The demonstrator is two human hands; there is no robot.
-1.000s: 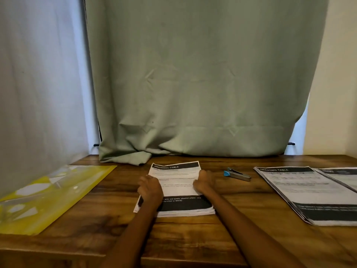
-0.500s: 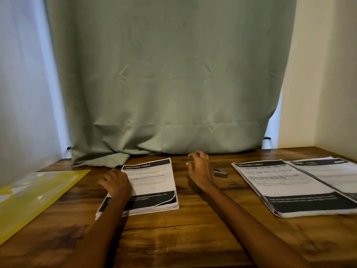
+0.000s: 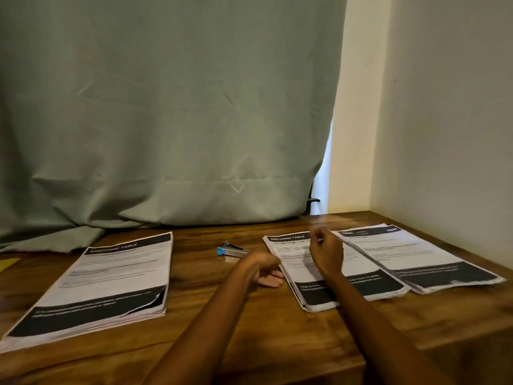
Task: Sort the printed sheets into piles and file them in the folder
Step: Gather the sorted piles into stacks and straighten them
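Wooden table (image 3: 277,337) carries three piles of printed sheets. Left pile (image 3: 111,279) lies toward the left edge, well apart from both hands. Left hand (image 3: 261,269) rests on bare wood just beside the middle pile (image 3: 333,270), fingers loosely curled, holding nothing, near a blue stapler (image 3: 231,250). Right hand (image 3: 326,251) hovers over that pile's top, fingers curled; whether it pinches a sheet I cannot tell. Right pile (image 3: 416,257) lies by the right edge.

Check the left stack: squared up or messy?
Mostly squared. The left stack lies flat on the table with edges roughly aligned, but its top sheet's near right corner is curled up.
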